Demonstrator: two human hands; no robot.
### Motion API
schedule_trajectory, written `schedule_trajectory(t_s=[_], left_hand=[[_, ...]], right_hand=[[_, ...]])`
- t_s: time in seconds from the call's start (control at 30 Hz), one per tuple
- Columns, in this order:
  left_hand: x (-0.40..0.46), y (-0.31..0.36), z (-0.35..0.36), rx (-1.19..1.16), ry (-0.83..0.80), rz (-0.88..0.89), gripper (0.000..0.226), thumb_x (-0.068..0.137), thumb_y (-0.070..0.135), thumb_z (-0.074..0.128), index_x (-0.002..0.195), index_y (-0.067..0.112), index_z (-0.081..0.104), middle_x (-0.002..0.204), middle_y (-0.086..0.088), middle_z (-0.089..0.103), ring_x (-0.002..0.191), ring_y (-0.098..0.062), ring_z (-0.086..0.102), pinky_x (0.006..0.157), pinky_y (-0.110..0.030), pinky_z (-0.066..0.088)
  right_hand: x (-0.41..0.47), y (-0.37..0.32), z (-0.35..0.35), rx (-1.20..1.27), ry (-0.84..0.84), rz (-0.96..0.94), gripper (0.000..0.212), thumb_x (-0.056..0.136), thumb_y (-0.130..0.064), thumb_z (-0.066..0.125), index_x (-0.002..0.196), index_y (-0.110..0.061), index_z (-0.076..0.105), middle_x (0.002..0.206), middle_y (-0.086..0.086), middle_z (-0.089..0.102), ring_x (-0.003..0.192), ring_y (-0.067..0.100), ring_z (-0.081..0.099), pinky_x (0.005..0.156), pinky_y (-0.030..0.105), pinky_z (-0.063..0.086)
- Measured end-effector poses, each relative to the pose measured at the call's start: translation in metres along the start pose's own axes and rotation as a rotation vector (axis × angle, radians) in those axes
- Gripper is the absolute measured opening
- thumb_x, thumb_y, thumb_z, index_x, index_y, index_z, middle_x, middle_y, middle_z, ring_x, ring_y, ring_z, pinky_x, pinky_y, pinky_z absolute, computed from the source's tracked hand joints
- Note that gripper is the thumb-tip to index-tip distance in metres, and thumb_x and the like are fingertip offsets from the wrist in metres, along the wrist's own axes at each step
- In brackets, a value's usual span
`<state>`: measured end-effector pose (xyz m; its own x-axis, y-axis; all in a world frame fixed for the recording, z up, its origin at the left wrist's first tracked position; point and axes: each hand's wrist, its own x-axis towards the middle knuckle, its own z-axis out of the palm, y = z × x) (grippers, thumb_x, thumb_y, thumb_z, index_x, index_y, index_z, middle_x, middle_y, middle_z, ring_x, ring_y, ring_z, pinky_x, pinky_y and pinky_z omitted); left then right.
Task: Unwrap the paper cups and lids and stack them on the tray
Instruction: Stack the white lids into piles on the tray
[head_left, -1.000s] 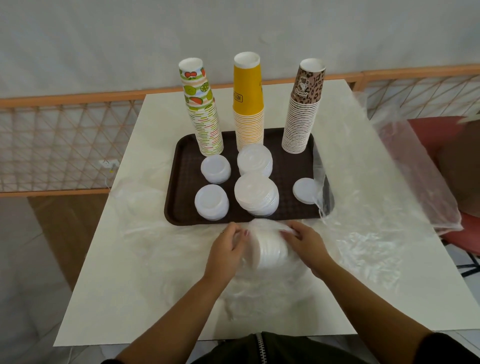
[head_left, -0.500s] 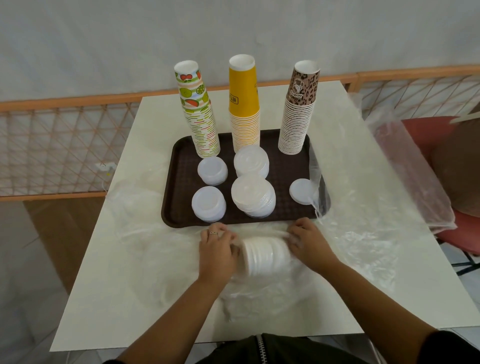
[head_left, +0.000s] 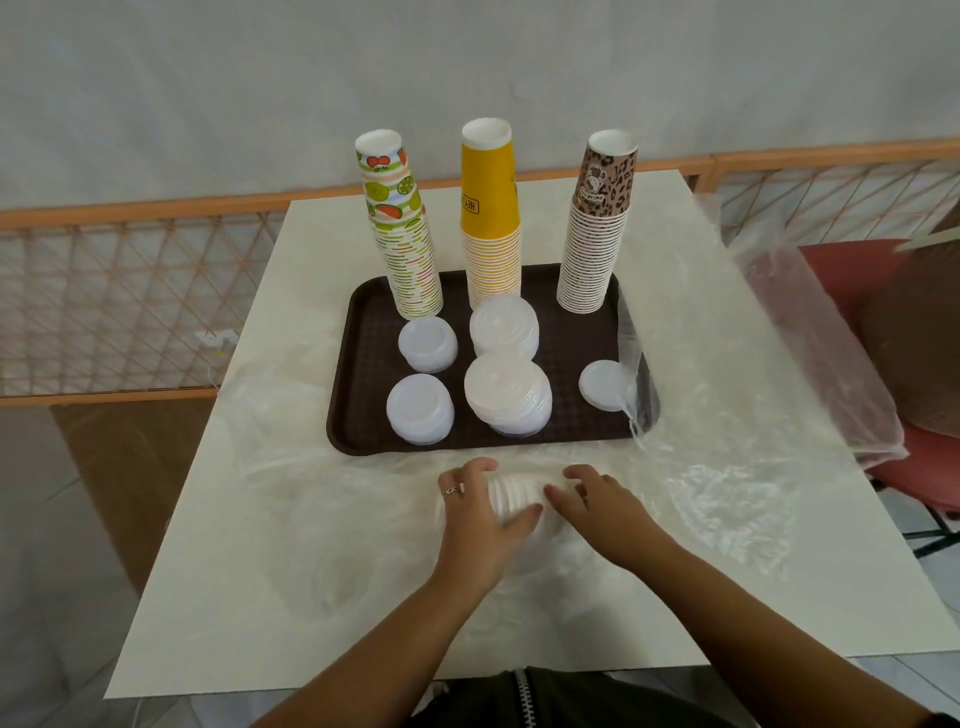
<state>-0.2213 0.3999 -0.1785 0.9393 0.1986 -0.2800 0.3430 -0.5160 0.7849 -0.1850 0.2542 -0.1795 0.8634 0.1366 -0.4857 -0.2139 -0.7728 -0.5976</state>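
I have the lid stack (head_left: 511, 496) lying on its side, long axis left to right, just off the tray's (head_left: 363, 415) near edge; left hand (head_left: 480, 512) grip clamps one end, right hand (head_left: 597, 506) the other.

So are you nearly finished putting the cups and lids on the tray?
Nearly. Three cup stacks, fruit-print, yellow and leopard-print, already stand on the brown tray, with five piles of white lids in front of them. The left hand and right hand grip one more lid stack, lying sideways on loose plastic wrap. It looks like the last one to go on.
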Motion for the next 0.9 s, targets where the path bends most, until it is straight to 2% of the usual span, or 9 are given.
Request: schedule_trajectory(t_s=[0.1,0.2,0.3,0.43,0.57,0.67,0.73,0.83,0.9], left_hand=[[0.000,0.001,-0.004,-0.084,0.008,-0.034,0.060,0.084,0.032,0.069,0.131,0.025,0.032,0.138,-0.002,0.029,0.106,-0.009,0.038,0.087,-0.020,0.039],[-0.001,0.000,-0.007,-0.172,0.029,-0.046,0.047,0.089,0.031,0.061,0.126,0.029,0.033,0.140,-0.003,0.036,0.114,-0.012,0.041,0.094,-0.024,0.040],[0.000,0.001,-0.011,-0.247,0.036,-0.103,0.035,0.095,0.033,0.052,0.124,0.033,0.033,0.140,-0.001,0.040,0.124,-0.018,0.042,0.100,-0.030,0.039],[0.001,0.000,-0.013,-0.311,0.017,-0.200,0.038,0.095,0.041,0.047,0.130,0.032,0.033,0.142,0.000,0.037,0.118,-0.017,0.041,0.096,-0.032,0.041],[0.002,-0.003,-0.012,-0.198,0.024,-0.200,0.076,0.073,0.052,0.072,0.134,0.034,0.029,0.138,0.004,0.033,0.116,-0.012,0.035,0.089,-0.027,0.040],[0.004,-0.008,-0.015,-0.211,0.029,-0.219,0.085,0.065,0.051,0.079,0.132,0.037,0.030,0.137,0.002,0.031,0.113,-0.013,0.036,0.089,-0.030,0.045],[0.008,-0.010,-0.016,-0.249,0.007,-0.258,0.087,0.063,0.047,0.082,0.133,0.037,0.031,0.136,0.001,0.030,0.114,-0.017,0.038,0.091,-0.035,0.049],[0.011,-0.008,-0.015,-0.267,0.035,-0.315,0.086,0.065,0.048,0.081,0.134,0.036,0.031,0.137,0.000,0.031,0.111,-0.017,0.038,0.089,-0.036,0.048],[0.012,-0.007,-0.015,-0.298,0.070,-0.348,0.082,0.068,0.051,0.077,0.135,0.034,0.032,0.138,-0.001,0.033,0.109,-0.017,0.038,0.088,-0.035,0.047]], right_hand=[[0.000,0.000,-0.002,0.222,-0.026,0.083,0.052,0.094,-0.049,0.046,0.135,-0.017,0.043,0.132,0.009,0.052,0.116,0.022,0.052,0.092,0.029,0.041],[-0.001,0.002,-0.006,0.546,-0.017,0.134,0.039,0.094,-0.041,0.051,0.121,-0.013,0.054,0.121,0.006,0.058,0.103,0.019,0.057,0.090,0.032,0.047],[-0.004,0.001,-0.008,0.754,-0.097,0.107,0.034,0.093,-0.028,0.056,0.120,-0.007,0.060,0.119,0.010,0.062,0.108,0.024,0.058,0.097,0.036,0.048],[-0.008,-0.007,-0.007,0.609,-0.105,-0.034,0.036,0.088,-0.029,0.064,0.123,-0.022,0.057,0.119,0.001,0.059,0.110,0.018,0.057,0.093,0.028,0.046],[-0.011,-0.012,-0.003,0.608,-0.114,-0.159,0.031,0.091,-0.028,0.060,0.120,-0.036,0.051,0.122,-0.005,0.054,0.102,0.009,0.059,0.077,0.018,0.050],[-0.012,-0.010,-0.001,0.580,-0.193,-0.276,0.046,0.092,-0.024,0.058,0.133,-0.037,0.041,0.132,-0.013,0.051,0.110,0.010,0.058,0.080,0.023,0.052],[-0.012,-0.008,0.001,0.459,-0.230,-0.353,0.061,0.091,-0.020,0.061,0.141,-0.040,0.032,0.133,-0.022,0.046,0.105,0.009,0.060,0.078,0.020,0.052],[-0.011,-0.008,0.009,0.316,-0.154,-0.400,0.068,0.088,-0.014,0.065,0.138,-0.044,0.030,0.121,-0.024,0.049,0.088,0.010,0.063,0.077,0.018,0.052],[-0.009,-0.008,0.013,0.321,-0.073,-0.377,0.054,0.088,-0.019,0.064,0.127,-0.046,0.038,0.105,-0.011,0.059,0.083,0.012,0.065,0.077,0.022,0.055]])
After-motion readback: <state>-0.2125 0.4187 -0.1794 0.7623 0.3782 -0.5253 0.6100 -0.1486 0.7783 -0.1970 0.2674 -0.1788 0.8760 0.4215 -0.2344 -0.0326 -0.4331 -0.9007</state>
